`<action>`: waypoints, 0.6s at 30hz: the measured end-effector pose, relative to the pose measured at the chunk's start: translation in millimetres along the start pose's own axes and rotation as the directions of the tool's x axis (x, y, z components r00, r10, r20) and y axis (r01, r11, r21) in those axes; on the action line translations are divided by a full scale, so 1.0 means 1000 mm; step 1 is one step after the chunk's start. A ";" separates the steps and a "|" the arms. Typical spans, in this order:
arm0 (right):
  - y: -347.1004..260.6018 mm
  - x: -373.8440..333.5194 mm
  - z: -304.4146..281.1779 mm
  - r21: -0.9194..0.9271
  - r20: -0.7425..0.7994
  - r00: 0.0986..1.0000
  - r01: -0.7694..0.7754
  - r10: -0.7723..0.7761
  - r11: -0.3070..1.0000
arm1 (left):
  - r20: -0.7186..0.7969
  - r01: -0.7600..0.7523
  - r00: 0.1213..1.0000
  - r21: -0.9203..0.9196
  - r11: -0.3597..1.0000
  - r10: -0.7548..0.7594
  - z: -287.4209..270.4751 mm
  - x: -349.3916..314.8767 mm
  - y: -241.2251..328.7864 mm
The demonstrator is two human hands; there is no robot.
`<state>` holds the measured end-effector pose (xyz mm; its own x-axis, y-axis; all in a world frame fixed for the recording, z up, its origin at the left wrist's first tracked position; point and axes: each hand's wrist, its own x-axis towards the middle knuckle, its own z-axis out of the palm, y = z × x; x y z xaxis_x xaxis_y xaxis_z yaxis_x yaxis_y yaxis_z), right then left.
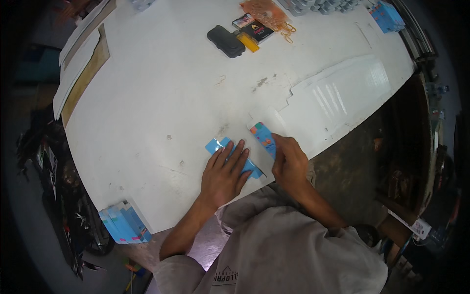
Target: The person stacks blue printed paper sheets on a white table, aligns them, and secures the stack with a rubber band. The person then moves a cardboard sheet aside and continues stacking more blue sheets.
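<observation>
My left hand (223, 174) lies flat with its fingers stretched over a light-blue folded carton (214, 145) near the table's front edge. Parts of that carton show beyond the fingertips and beside the thumb; its middle is hidden under the palm. Just to the right, my right hand (291, 161) is closed around the near end of a slim blue box (263, 136) with a colourful print. The box slants away toward the upper left, its far end pale. Both hands are close to the white tabletop (147, 112), with a small gap between the two cartons.
Stacked blue cartons (125, 223) sit at the table's near left corner, and more blue cartons (387, 17) at the far right. Further back lie a black case (226, 41), a yellow lighter (248, 42), a dark small pack (258, 31) and an orange plastic bag (267, 12).
</observation>
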<state>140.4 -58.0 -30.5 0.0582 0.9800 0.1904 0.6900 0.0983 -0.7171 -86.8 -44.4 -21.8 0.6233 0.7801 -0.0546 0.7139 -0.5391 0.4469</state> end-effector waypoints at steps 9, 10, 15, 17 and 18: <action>-0.012 0.015 -0.004 -0.320 0.158 0.976 0.197 -0.153 0.927 | 0.090 -0.018 0.996 0.101 0.995 0.009 -0.012 0.006 -0.007; -0.012 0.015 -0.005 -0.325 0.162 0.974 0.205 -0.159 0.923 | 0.081 -0.021 0.997 0.086 0.996 0.014 -0.012 0.007 -0.007; -0.010 0.015 -0.004 -0.291 0.142 0.975 0.209 -0.174 0.934 | 0.007 -0.014 1.000 0.153 0.988 0.013 -0.006 0.007 0.000; -0.009 0.015 -0.004 -0.277 0.132 0.973 0.218 -0.187 0.936 | -0.002 -0.008 1.000 0.155 0.988 0.009 -0.006 0.007 0.002; -0.009 0.014 -0.004 -0.282 0.126 0.973 0.223 -0.194 0.933 | -0.007 -0.006 1.000 0.157 0.988 0.007 -0.005 0.007 0.002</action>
<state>138.1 -45.5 -19.0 -0.1686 0.9560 0.2399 0.8605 0.2615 -0.4373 -83.0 -38.7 -16.5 0.6260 0.7785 -0.0449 0.7514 -0.5868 0.3018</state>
